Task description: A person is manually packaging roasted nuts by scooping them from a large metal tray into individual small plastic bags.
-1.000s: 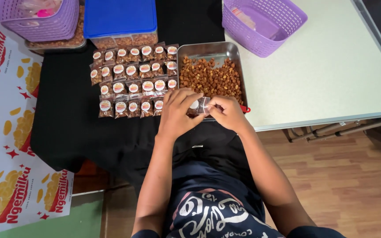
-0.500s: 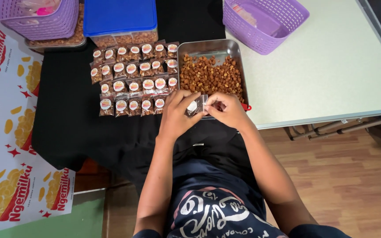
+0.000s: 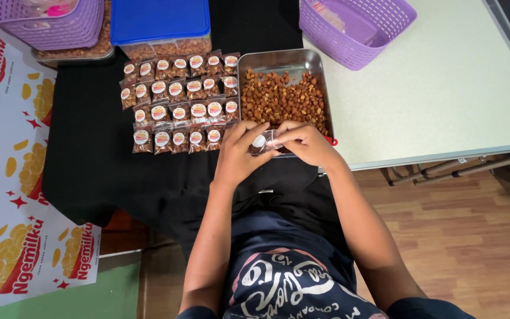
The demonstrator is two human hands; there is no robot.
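Both of my hands hold one small clear plastic bag (image 3: pixel 265 142) with a round white sticker, just above the near rim of a metal tray (image 3: pixel 246 62). My left hand (image 3: pixel 237 150) pinches the bag's left side and my right hand (image 3: pixel 305 143) pinches its right side. The tray holds loose brown coated nuts (image 3: pixel 283 100). To its left, several filled and stickered small bags (image 3: pixel 178 103) lie in rows on a black cloth (image 3: pixel 90 147).
A purple basket (image 3: pixel 355 26) stands on the pale table (image 3: pixel 444 94) at the back right. At the back are a blue-lidded box (image 3: pixel 160 23) and another purple basket (image 3: pixel 48 23). Printed paper sheets (image 3: pixel 7 177) cover the left. Wood floor lies at the right.
My hands stayed at the tray's near rim and worked the small bag between the fingers; the bag turned slightly. The view shifted a little downward.
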